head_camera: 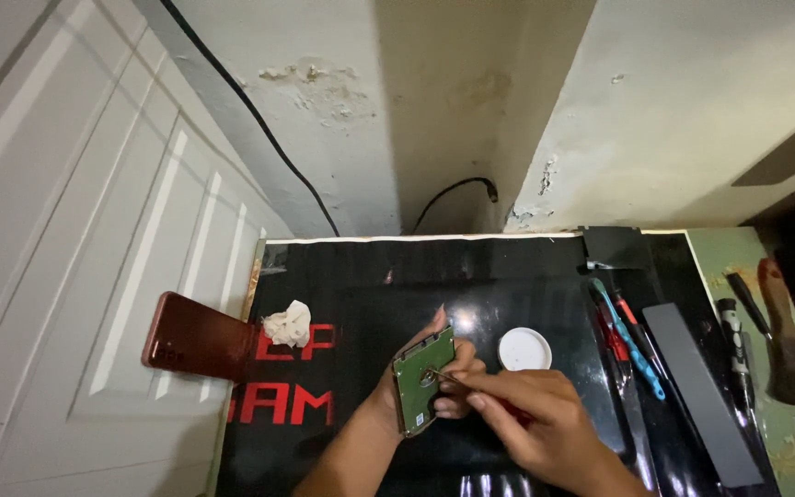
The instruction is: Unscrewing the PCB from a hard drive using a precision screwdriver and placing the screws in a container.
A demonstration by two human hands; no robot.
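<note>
- Our left hand grips the drive, green board up.
- Right hand pinches a screwdriver, tip on the board.
- Board not off yet; unscrewing looks underway.

Dim warm light, small overhead glare on the glossy black mat, wide-angle bending at edges.

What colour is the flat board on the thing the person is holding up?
Green. The circuit board in the left hand shows best in the head view.
</note>
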